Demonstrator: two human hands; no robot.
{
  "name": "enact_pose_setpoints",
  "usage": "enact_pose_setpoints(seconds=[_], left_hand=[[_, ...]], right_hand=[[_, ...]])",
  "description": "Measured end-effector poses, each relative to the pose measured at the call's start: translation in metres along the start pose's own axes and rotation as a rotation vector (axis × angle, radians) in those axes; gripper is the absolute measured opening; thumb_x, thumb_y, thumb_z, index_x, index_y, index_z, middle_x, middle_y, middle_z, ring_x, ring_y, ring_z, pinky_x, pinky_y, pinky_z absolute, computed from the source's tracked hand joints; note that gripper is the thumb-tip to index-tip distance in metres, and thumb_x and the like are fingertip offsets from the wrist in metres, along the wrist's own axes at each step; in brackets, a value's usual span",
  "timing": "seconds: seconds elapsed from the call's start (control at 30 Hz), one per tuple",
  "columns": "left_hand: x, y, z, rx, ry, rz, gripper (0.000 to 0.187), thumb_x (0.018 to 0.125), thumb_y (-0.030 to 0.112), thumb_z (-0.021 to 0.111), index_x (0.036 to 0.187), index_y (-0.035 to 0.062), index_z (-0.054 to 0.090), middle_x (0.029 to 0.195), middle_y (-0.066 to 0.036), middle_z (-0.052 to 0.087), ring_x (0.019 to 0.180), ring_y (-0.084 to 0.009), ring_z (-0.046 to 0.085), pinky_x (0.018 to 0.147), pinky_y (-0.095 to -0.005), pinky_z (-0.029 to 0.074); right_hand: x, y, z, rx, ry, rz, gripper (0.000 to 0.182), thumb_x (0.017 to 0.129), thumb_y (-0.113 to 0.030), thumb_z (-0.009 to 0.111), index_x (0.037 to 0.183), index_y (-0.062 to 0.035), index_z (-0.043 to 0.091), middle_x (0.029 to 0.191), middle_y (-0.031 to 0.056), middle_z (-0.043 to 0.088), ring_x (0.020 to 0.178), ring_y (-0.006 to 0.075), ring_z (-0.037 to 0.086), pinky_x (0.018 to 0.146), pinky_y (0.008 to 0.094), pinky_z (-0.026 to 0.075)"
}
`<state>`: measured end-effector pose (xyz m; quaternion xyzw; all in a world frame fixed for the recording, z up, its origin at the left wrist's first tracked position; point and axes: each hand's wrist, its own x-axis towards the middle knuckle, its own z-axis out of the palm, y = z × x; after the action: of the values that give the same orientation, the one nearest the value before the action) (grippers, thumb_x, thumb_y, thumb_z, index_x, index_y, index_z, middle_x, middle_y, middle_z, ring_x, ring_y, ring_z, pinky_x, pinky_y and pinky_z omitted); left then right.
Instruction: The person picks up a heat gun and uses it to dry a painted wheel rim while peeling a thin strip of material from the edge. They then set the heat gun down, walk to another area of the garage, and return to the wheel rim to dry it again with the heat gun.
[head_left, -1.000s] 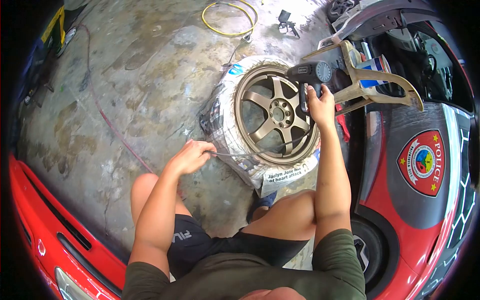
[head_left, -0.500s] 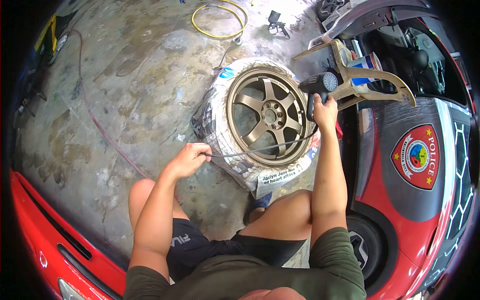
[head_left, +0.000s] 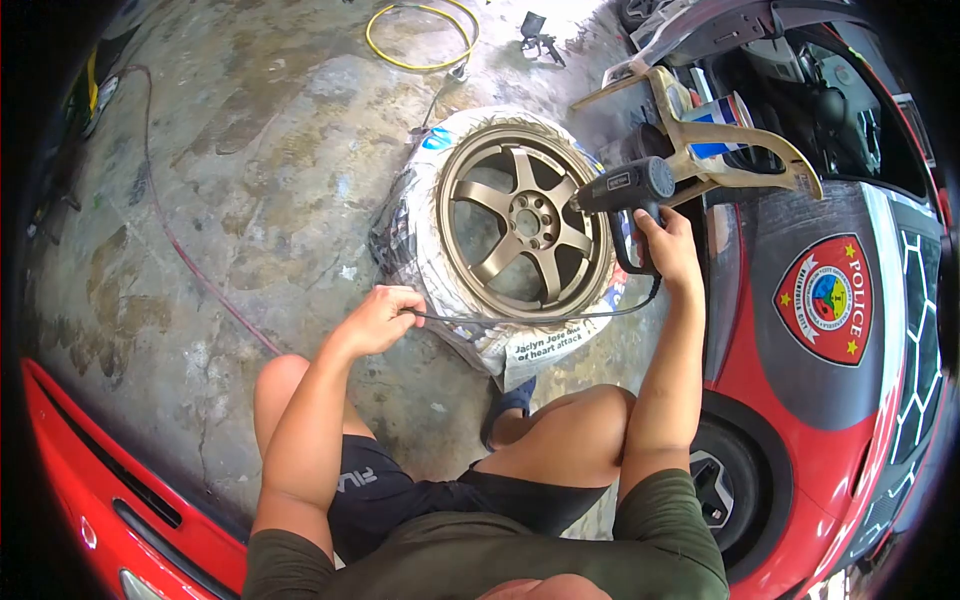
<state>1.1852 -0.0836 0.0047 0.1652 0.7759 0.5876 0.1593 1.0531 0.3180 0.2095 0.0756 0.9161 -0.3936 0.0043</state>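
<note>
A bronze five-spoke wheel (head_left: 520, 225) leans upright on the concrete floor, its tyre wrapped in newspaper (head_left: 540, 350). My right hand (head_left: 665, 250) grips the handle of a black heat gun (head_left: 625, 190) whose nozzle points left at the wheel's right rim. My left hand (head_left: 380, 318) pinches the gun's black cord (head_left: 520, 318), which runs across the bottom of the wheel to the gun. I am squatting in front of the wheel, knees up.
A red and black car with a police emblem (head_left: 825, 300) stands close on the right, its wheel (head_left: 730, 490) by my elbow. A beige plastic stool (head_left: 720, 150) lies behind the gun. A red bumper (head_left: 120, 500) lies lower left; a yellow hose (head_left: 420, 40) and a red hose (head_left: 175, 240) lie on the floor.
My right hand turned the heat gun from showing its back dial to lying sideways, and lowered it toward the rim. The left hand stayed on the cord.
</note>
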Motion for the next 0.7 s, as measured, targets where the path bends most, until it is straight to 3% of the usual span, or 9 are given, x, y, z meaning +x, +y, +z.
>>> enact_pose_setpoints(seconds=[0.07, 0.23, 0.33, 0.37, 0.47, 0.6, 0.63, 0.7], left_hand=[[0.0, -0.003, 0.002, 0.016, -0.001, 0.021, 0.015, 0.082, 0.008, 0.058, 0.085, -0.0018, 0.069, 0.084, -0.011, 0.066, 0.079, -0.024, 0.063, 0.073, -0.0387, 0.051], [-0.005, -0.012, 0.0, 0.044, 0.007, 0.032, 0.015, 0.082, 0.008, 0.059, 0.085, -0.0027, 0.07, 0.087, -0.012, 0.067, 0.084, -0.0263, 0.066, 0.076, -0.039, 0.052], [-0.008, -0.011, -0.002, 0.026, -0.005, -0.019, 0.015, 0.082, 0.008, 0.061, 0.086, -0.003, 0.07, 0.088, -0.012, 0.066, 0.084, -0.0263, 0.066, 0.075, -0.0391, 0.052], [-0.008, -0.009, -0.003, 0.029, -0.007, -0.008, 0.014, 0.083, 0.008, 0.062, 0.086, -0.003, 0.07, 0.088, -0.012, 0.066, 0.084, -0.0261, 0.065, 0.075, -0.0392, 0.052], [-0.008, -0.001, -0.002, 0.031, -0.01, 0.02, 0.013, 0.083, 0.009, 0.065, 0.087, -0.0027, 0.07, 0.087, -0.012, 0.066, 0.082, -0.0247, 0.064, 0.073, -0.0389, 0.051], [-0.005, 0.006, 0.004, 0.011, -0.02, 0.023, 0.013, 0.083, 0.009, 0.069, 0.089, -0.0022, 0.071, 0.085, -0.011, 0.067, 0.078, -0.0216, 0.063, 0.069, -0.0371, 0.05], [-0.004, 0.007, 0.004, 0.004, -0.027, 0.02, 0.014, 0.083, 0.01, 0.07, 0.09, -0.0021, 0.071, 0.085, -0.01, 0.067, 0.076, -0.0208, 0.063, 0.068, -0.0367, 0.05], [-0.003, 0.004, 0.008, -0.005, -0.023, 0.036, 0.015, 0.082, 0.01, 0.071, 0.09, -0.0021, 0.071, 0.084, -0.01, 0.067, 0.074, -0.0197, 0.062, 0.066, -0.036, 0.049]], right_hand=[[0.003, 0.004, 0.01, -0.211, 0.066, -0.121, 0.024, 0.103, -0.022, 0.07, 0.099, 0.0024, 0.067, 0.075, 0.0038, 0.065, 0.054, 0.0108, 0.057, 0.049, 0.0297, 0.045], [-0.012, -0.028, 0.027, 0.013, -0.055, -0.146, 0.025, 0.101, -0.021, 0.071, 0.104, 0.0043, 0.068, 0.078, 0.0045, 0.07, 0.058, 0.0105, 0.062, 0.053, 0.0294, 0.048], [-0.027, -0.042, 0.022, 0.054, -0.273, -0.131, 0.027, 0.102, -0.019, 0.07, 0.111, 0.0062, 0.066, 0.082, 0.0046, 0.07, 0.06, 0.009, 0.061, 0.054, 0.0275, 0.047], [-0.035, -0.046, 0.019, 0.056, -0.318, -0.074, 0.036, 0.101, -0.019, 0.071, 0.122, 0.0095, 0.064, 0.084, 0.0059, 0.07, 0.06, 0.009, 0.061, 0.054, 0.027, 0.047], [-0.049, -0.049, 0.005, -0.118, -0.393, -0.068, 0.045, 0.101, -0.019, 0.072, 0.131, 0.0121, 0.061, 0.084, 0.0064, 0.069, 0.061, 0.0092, 0.061, 0.054, 0.0269, 0.047], [-0.058, -0.048, -0.007, -0.492, -0.257, -0.138, 0.051, 0.096, -0.024, 0.075, 0.13, 0.0129, 0.064, 0.094, 0.0227, 0.076, 0.078, 0.027, 0.074, 0.074, 0.0377, 0.057], [-0.059, -0.045, -0.003, -0.525, -0.156, -0.146, 0.05, 0.095, -0.025, 0.074, 0.127, 0.0126, 0.066, 0.101, 0.0301, 0.076, 0.093, 0.0381, 0.077, 0.087, 0.0433, 0.057], [-0.051, -0.034, 0.002, -0.545, -0.049, -0.182, 0.05, 0.095, -0.025, 0.074, 0.127, 0.0128, 0.066, 0.104, 0.0318, 0.076, 0.098, 0.0419, 0.077, 0.089, 0.0445, 0.057]])
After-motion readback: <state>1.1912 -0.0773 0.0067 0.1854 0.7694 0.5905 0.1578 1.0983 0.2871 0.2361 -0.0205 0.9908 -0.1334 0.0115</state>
